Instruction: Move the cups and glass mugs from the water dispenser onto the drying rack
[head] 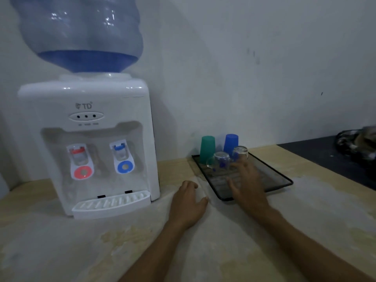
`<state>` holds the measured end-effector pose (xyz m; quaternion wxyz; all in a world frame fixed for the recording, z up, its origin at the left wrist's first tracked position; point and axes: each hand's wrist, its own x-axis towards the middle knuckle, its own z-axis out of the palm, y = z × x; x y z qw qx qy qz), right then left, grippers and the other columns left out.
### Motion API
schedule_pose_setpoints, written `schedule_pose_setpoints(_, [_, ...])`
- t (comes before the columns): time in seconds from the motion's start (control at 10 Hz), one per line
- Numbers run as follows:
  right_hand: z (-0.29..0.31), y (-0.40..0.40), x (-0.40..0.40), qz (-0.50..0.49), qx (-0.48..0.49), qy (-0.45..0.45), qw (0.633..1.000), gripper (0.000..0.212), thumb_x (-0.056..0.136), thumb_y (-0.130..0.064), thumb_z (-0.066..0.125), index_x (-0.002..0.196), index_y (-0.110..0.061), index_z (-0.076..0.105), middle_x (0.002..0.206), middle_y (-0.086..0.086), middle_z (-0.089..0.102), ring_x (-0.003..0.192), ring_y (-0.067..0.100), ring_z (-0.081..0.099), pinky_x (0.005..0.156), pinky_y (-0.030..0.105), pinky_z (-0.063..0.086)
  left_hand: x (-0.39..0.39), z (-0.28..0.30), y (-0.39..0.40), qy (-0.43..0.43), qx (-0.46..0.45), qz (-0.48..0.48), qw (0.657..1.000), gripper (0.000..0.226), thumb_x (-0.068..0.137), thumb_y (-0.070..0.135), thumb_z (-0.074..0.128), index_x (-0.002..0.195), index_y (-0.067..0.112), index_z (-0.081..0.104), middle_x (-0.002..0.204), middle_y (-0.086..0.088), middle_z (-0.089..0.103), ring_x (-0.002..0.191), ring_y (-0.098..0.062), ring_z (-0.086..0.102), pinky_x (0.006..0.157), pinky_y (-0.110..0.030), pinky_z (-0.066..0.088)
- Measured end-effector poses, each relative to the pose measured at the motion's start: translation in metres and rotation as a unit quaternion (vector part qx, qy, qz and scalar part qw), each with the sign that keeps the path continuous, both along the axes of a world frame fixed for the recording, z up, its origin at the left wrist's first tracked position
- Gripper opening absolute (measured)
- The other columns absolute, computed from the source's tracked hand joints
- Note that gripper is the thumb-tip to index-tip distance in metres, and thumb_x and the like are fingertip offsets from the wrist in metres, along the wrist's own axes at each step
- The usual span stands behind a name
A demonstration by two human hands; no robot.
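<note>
On the drying rack (282, 181), glass mugs (221, 158) beyond right hand (247, 180)

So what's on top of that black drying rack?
Four items stand upside down on the drying rack: green cup, blue cup, two glass mugs. The right hand covers part of its surface.

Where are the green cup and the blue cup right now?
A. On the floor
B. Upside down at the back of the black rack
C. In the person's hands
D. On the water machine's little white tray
B: the green cup and the blue cup stand upside down at the back of the black rack, behind two glass mugs, while both hands are empty.
</note>
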<state>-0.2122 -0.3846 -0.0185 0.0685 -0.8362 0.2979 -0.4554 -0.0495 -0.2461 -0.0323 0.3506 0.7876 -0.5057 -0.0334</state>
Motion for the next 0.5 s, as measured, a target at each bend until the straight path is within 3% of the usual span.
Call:
schedule_pose_setpoints(0.2, [-0.017,0.045,-0.002,0.064,-0.021,0.045,0.997,0.043,0.087,-0.031,0.072,0.126,-0.014,0.067,0.13,0.007,0.062,0.123,0.021,0.055,0.107,0.03,0.038,-0.02,0.001,0.021,-0.106,0.028,-0.012,0.994,0.041,0.098,0.05,0.051,0.122,0.017,0.057,0.123,-0.002,0.059,0.113,-0.021,0.057,0.1,-0.035,0.043])
schedule_pose_setpoints(0.3, [-0.018,0.06,-0.002,0.107,-0.057,0.08,0.989,0.041,0.089,-0.033,0.069,0.126,-0.016,0.066,0.13,0.004,0.062,0.126,0.018,0.055,0.109,0.034,0.043,-0.029,-0.003,0.037,-0.134,0.033,-0.012,0.99,0.039,0.1,0.05,0.043,0.121,0.02,0.057,0.12,0.0,0.06,0.113,-0.02,0.056,0.104,-0.036,0.042])
schedule_pose_setpoints(0.4, [-0.016,0.074,-0.003,0.165,-0.027,0.068,0.984,0.036,0.093,-0.031,0.069,0.126,-0.02,0.064,0.127,-0.002,0.06,0.12,0.013,0.056,0.103,0.034,0.049,-0.039,-0.001,0.059,-0.119,0.047,-0.013,0.992,0.037,0.099,0.049,0.04,0.119,0.023,0.055,0.119,0.001,0.059,0.111,-0.019,0.055,0.106,-0.04,0.043])
schedule_pose_setpoints(0.5, [0.002,0.084,-0.009,0.215,0.016,0.047,0.975,0.032,0.095,-0.033,0.069,0.126,-0.031,0.06,0.123,-0.014,0.058,0.115,-0.003,0.055,0.096,0.032,0.052,-0.042,0.003,0.076,-0.091,0.063,-0.037,0.993,0.049,0.096,0.051,0.047,0.133,0.019,0.052,0.136,-0.003,0.056,0.127,-0.025,0.053,0.113,-0.041,0.039])
